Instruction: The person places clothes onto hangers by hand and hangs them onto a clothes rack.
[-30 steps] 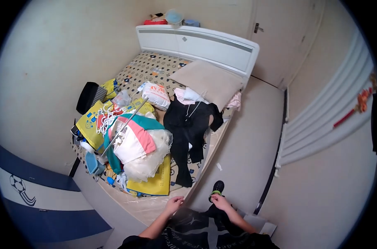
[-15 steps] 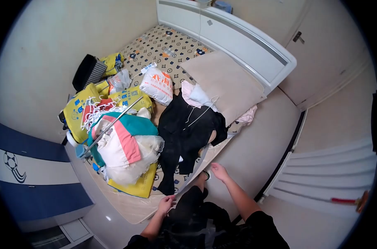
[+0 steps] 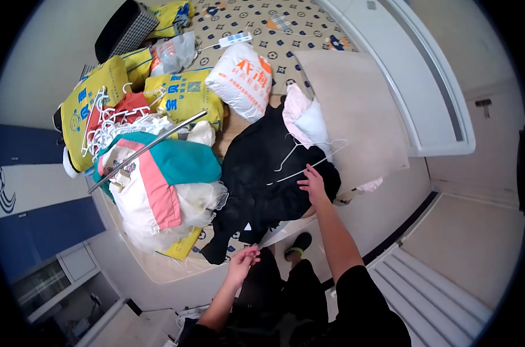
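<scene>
A black garment (image 3: 256, 156) lies rumpled across the bed near me. On it rests a thin white wire clothes hanger (image 3: 291, 156). My right hand (image 3: 313, 184) is over the garment's right side, its fingers spread beside the hanger's lower bar; whether they touch it I cannot tell. My left hand (image 3: 243, 263) hangs near the bed's front edge, just right of the garment's lower end. Its fingers are loosely bent, and I see nothing held in them. A pink and pale-blue cloth (image 3: 308, 121) lies at the garment's top.
Left on the bed is a pile of white, pink and green clothing (image 3: 158, 196), with a metal rod (image 3: 147, 151) across it. Behind are several white hangers (image 3: 109, 127), yellow bags (image 3: 178, 95) and a white plastic bag (image 3: 242, 81). A beige pillow (image 3: 355, 110) lies by the headboard (image 3: 441, 87).
My view has moved closer to the bed. My right hand has reached forward from beside the bed to over the black garment, near the hanger. My left hand stays by the bed's edge.
</scene>
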Action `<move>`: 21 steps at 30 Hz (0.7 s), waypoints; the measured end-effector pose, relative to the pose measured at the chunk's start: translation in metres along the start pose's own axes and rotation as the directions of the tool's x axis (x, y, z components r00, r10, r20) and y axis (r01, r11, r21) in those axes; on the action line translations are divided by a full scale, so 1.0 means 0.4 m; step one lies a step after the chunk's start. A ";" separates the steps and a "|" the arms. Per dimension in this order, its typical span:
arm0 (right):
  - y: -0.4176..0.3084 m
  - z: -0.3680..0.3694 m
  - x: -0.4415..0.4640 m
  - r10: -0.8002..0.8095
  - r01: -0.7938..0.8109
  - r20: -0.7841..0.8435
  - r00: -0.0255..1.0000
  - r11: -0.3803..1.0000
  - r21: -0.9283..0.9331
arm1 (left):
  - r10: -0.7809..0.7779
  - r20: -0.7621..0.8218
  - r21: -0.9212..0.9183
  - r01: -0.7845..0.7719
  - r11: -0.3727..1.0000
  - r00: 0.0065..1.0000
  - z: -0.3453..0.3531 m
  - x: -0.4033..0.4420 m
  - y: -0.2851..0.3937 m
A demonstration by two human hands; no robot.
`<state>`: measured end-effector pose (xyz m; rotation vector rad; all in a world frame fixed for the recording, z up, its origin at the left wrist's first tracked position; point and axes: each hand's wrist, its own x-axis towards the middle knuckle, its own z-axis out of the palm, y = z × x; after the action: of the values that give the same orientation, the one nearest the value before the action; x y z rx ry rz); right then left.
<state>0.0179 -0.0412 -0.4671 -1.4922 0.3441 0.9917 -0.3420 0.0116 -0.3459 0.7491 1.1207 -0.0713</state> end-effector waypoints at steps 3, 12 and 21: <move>-0.011 0.022 0.006 -0.056 0.048 0.045 0.997 0.987 0.156 | -0.012 -0.032 -0.021 0.012 1.000 0.999 0.000 -0.014 0.003; -0.173 0.038 -0.355 -0.558 0.771 0.546 0.626 0.548 -0.324 | 0.359 -0.075 0.122 -0.349 0.929 0.930 0.144 0.031 0.133; -0.320 -0.012 -0.582 -0.102 0.334 0.904 0.416 0.941 -0.048 | -0.043 0.184 -0.587 0.145 0.797 0.982 0.323 0.107 0.258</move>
<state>-0.0245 -0.0969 -0.2108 -0.9406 -0.7709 1.4870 -0.1783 0.0286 -0.3005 0.1109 0.9451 0.1358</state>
